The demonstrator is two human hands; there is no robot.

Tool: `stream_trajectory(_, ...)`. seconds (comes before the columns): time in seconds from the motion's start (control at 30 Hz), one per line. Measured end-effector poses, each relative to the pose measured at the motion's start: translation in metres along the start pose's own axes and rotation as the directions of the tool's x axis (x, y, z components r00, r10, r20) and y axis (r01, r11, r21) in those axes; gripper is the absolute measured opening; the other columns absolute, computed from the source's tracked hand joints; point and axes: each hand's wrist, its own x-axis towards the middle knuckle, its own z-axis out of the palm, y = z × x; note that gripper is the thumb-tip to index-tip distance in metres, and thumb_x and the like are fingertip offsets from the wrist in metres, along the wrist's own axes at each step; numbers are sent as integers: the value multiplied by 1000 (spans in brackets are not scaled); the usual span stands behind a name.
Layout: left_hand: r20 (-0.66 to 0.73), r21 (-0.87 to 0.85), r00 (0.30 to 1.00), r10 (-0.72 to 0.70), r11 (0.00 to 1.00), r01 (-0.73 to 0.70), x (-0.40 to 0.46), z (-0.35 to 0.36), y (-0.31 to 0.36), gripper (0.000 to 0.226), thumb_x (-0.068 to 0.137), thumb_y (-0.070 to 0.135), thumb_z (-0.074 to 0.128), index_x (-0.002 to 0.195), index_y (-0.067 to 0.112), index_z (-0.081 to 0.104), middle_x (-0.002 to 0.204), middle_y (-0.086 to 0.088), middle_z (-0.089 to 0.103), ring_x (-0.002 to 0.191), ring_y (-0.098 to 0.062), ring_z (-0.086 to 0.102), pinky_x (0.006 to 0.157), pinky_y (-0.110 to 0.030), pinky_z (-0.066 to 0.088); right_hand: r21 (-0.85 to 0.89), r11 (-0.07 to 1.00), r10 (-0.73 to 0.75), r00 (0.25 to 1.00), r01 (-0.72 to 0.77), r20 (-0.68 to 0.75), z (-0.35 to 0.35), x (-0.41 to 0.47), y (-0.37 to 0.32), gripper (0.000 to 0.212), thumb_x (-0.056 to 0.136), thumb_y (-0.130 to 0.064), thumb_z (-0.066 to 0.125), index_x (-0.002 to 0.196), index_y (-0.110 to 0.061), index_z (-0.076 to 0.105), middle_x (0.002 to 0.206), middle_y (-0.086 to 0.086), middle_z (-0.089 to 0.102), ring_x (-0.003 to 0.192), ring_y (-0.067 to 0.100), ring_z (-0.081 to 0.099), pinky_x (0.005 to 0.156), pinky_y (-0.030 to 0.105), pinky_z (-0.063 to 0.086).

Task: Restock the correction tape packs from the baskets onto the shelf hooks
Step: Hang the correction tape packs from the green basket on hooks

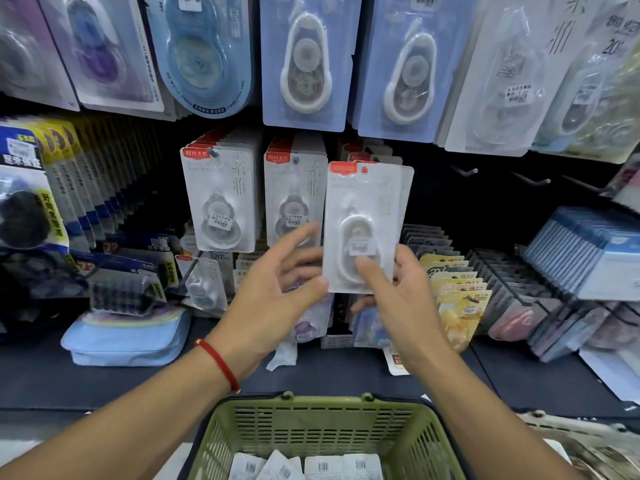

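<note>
Right hand (398, 299) gripping, left hand (277, 299) open.

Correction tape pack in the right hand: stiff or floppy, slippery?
The pack stands upright though the right hand grips only its lower edge, so it is probably fairly stiff and light. Its clear plastic front looks glossy, so likely a bit slick under the thumb. The left hand only steadies its side.

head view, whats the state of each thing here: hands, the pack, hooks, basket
right hand: grips the held pack's lower edge, thumb on its front
left hand: open, fingers spread, thumb tip at the pack's left edge
held pack: upright, in front of the third row
two hooks to the left: full
bare hooks: empty
green basket: packs lying face down inside
</note>
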Motion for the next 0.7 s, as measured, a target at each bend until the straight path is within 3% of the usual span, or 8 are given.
stream_trajectory(0.07,73,34,997,11,999,-13,-4,3,2,67,95,-8,68,149,28,53,140,5,67,125,-15,67,106,-37,55,31,1000,-3,998,5,-59,-2,0,-2,35,89,-40,69,117,-20,63,103,3,75,79,32,74,61,49,62)
stream_trajectory(0.2,157,58,988,0,998,-9,-8,9,7,70,96,-9,66,151,33,50,151,11,58,139,-11,55,111,-37,52,63,997,-38,988,48,-150,-6,-3,-6,39,98,-34,71,132,-26,54,116,1,74,88,28,76,57,36,60)
stream_trajectory(0.37,217,71,976,23,997,-39,-11,11,14,77,96,-11,64,151,39,46,145,26,58,135,4,53,101,-18,51,-11,994,-106,963,107,-247,-7,-5,-11,41,99,-42,69,137,-36,56,106,-4,76,70,21,70,56,38,56)
stream_trajectory(0.47,256,58,966,29,997,-45,-11,11,12,80,95,-11,65,152,41,44,148,31,54,136,6,52,104,-21,52,-48,994,-113,944,103,-310,-3,-8,-10,43,96,-50,67,137,-41,57,110,-6,76,80,28,72,69,46,61)
stream_trajectory(0.6,234,97,972,21,994,-45,-6,9,10,79,88,5,66,153,41,42,147,25,58,137,5,51,109,-25,50,-148,983,-142,959,107,-245,-8,-1,-5,40,103,-45,62,142,-39,56,112,-9,74,70,22,72,65,44,62)
stream_trajectory(0.67,156,254,988,17,966,-57,2,1,5,79,91,3,66,157,38,41,154,17,52,143,3,45,119,-33,43,-411,909,-140,977,64,-158,-18,7,4,54,105,-49,56,156,-33,43,135,-6,66,106,24,71,89,51,59)
stream_trajectory(0.7,112,371,993,37,926,-77,6,-5,2,79,92,1,65,158,37,41,159,16,46,147,3,39,125,-33,35,-593,805,-122,985,27,-120,-24,9,11,67,105,-53,52,163,-27,31,149,-1,56,127,26,60,102,50,53)
